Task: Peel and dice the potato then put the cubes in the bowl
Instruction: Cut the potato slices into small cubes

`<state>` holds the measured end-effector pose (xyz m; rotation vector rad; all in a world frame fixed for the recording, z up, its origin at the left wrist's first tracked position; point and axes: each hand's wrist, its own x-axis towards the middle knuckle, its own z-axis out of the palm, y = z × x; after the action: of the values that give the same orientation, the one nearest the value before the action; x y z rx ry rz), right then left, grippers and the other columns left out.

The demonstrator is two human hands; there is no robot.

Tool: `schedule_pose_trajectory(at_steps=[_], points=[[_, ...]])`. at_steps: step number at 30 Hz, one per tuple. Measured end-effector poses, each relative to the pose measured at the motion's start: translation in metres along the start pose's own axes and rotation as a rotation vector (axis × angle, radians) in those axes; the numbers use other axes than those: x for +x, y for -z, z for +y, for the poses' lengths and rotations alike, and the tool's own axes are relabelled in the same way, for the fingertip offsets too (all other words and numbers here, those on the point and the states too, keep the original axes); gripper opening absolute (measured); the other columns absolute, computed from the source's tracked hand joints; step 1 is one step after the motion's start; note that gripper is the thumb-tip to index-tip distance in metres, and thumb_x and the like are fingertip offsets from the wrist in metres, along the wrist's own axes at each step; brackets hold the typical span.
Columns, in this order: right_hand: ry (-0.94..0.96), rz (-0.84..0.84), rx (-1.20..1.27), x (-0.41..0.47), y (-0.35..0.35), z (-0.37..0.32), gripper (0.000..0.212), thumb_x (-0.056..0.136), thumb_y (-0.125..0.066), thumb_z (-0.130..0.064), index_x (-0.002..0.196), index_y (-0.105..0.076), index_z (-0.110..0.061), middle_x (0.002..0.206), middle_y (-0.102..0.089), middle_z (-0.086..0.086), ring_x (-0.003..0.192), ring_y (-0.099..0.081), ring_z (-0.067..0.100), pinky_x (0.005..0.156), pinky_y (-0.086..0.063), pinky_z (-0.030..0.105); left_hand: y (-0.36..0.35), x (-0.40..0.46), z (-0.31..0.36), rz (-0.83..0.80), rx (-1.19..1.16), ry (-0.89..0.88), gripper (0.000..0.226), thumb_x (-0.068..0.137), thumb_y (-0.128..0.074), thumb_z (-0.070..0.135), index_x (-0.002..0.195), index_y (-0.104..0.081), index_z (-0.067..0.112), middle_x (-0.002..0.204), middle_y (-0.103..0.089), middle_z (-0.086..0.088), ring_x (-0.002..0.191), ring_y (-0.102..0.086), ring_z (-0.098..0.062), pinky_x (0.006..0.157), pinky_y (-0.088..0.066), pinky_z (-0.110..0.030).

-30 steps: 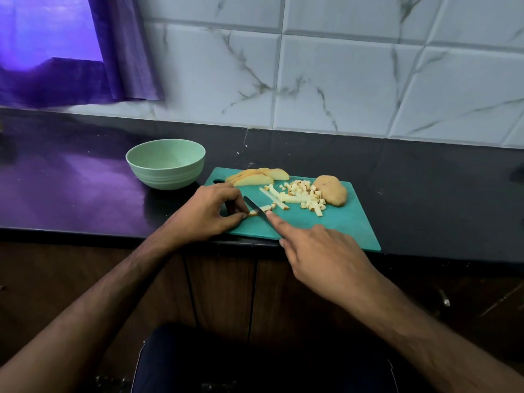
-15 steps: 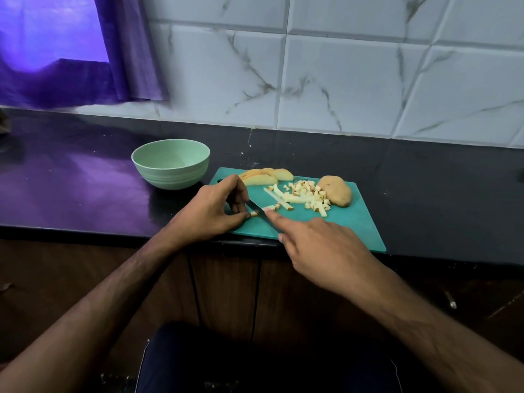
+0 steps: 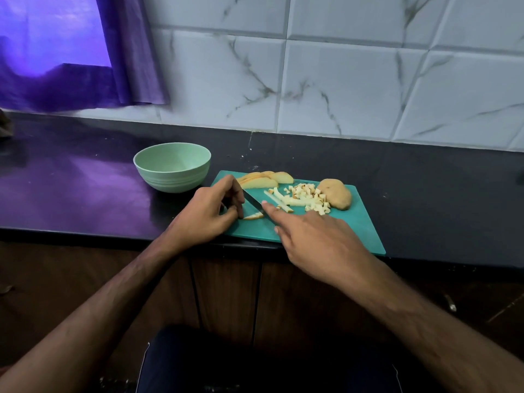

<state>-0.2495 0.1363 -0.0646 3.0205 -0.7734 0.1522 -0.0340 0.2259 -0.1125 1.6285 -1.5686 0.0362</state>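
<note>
While my left hand pins a potato slice and my right hand grips the knife, cubes sit piled mid-board, bowl still unfilled (slices and a potato half remain uncut)

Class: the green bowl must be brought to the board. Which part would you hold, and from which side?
Probably hold the bowl by its rim, from above on the near right: it stands upright and open, its wall bulges, and the left hand is closest there.
</note>
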Motion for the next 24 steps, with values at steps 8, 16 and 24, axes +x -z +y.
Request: schedule_pose_trajectory(at_steps=[8,16,24], points=[[0.009,-0.015,-0.018,-0.007,-0.018,-0.008,0.056,0.111,-0.026,-0.04,0.161,-0.001,-0.041,0.077,-0.042,-0.005,0.067,-0.043,0.008,0.064,-0.044,0.034,0.0,0.001,-0.001,0.008,-0.007,-0.027,0.025,0.077,-0.056,-0.006,0.091,-0.058,0.015,0.08,-0.072,0.006,0.077,-0.069,-0.016,0.07,-0.054,-0.033],[0.008,-0.024,0.099,0.007,-0.006,-0.003,0.052,0.111,-0.028,-0.038,0.16,-0.013,-0.044,0.075,-0.04,-0.011,0.067,-0.04,0.005,0.065,-0.038,0.035,0.0,0.002,0.0,-0.012,0.014,-0.026,0.023,0.08,-0.069,-0.001,0.089,-0.058,0.018,0.084,-0.069,0.009,0.078,-0.066,-0.015,0.069,-0.048,-0.018],[0.031,-0.02,0.005,-0.012,-0.018,-0.01,0.057,0.11,-0.027,-0.041,0.16,0.0,-0.043,0.077,-0.043,-0.005,0.071,-0.049,0.012,0.071,-0.052,0.037,0.002,0.001,0.001,-0.034,-0.013,-0.023,0.02,0.074,-0.053,0.006,0.089,-0.058,0.018,0.084,-0.071,0.008,0.082,-0.069,-0.019,0.071,-0.054,-0.042]])
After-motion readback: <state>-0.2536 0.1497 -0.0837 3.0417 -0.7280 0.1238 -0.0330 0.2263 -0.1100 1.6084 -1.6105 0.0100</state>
